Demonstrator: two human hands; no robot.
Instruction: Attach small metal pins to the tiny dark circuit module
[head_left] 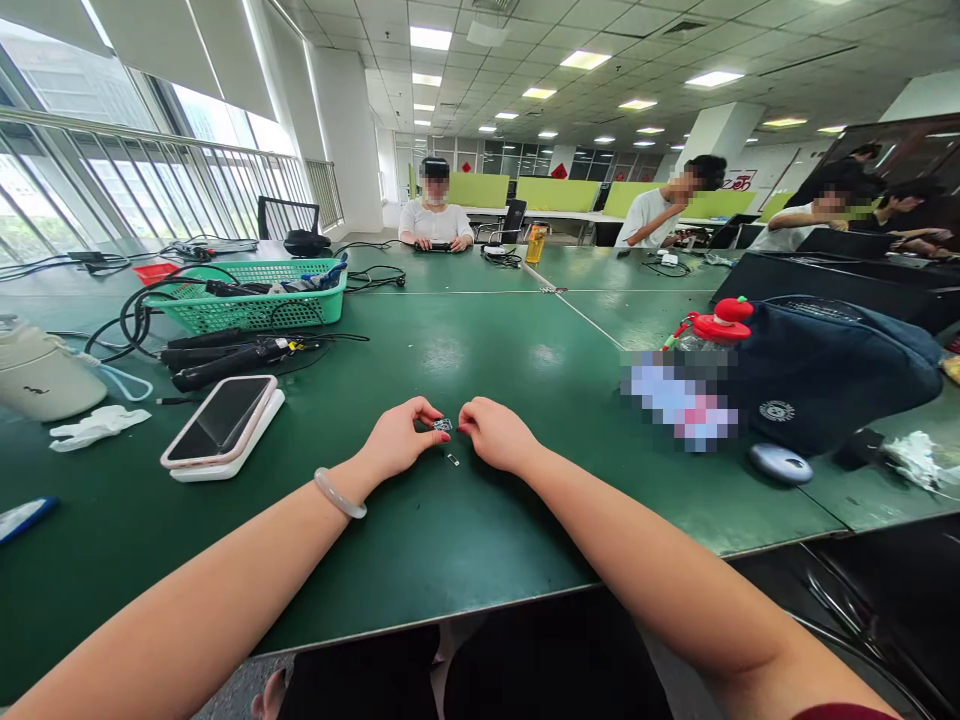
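Observation:
My left hand (400, 437) pinches a small circuit board (443, 425) between thumb and fingers, just above the green tabletop (420, 560). Close by on the other side, my right hand (495, 432) is closed, its fingertips drawn together near the board's right edge. Whatever those fingertips hold, if anything, is too small to make out. A tiny flat piece, pale with a dark middle (453, 460), lies on the table just below the board. On my left wrist is a pale bangle (340, 494).
Left are a phone (220, 420) on a white box, black cable bundles (232, 362), a green basket (262, 312) and a cream bottle (45, 372). Right are a dark bag (832, 370), a red-lidded bottle (720, 325) and a computer mouse (781, 464). Several people sit beyond.

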